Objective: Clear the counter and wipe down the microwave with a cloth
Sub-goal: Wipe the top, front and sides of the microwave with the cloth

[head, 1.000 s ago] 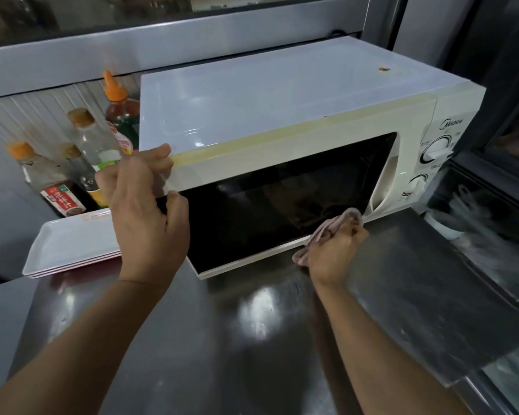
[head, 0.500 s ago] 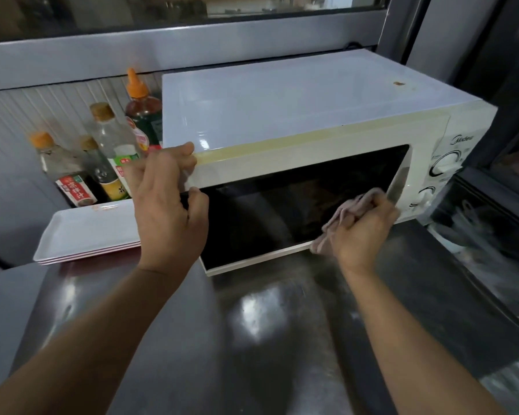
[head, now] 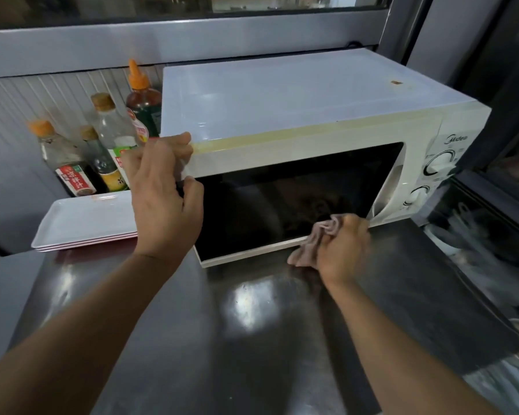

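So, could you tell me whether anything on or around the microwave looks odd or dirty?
Yes. The microwave has a yellowed band along its top front edge, beside the left hand, and a small brown spot near the back right of its top. Otherwise nothing looks spilled or askew.

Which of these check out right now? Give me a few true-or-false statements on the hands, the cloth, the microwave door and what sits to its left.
1. The right hand holds the pink cloth at the lower right of the microwave door. True.
2. The left hand lies flat on the counter. False: it grips the microwave's upper left front corner.
3. The microwave door stands open. False: it is closed.
4. White trays lie stacked to the left of the microwave. True.
5. The sauce bottles stand on top of the microwave. False: they stand to its left, behind the trays.
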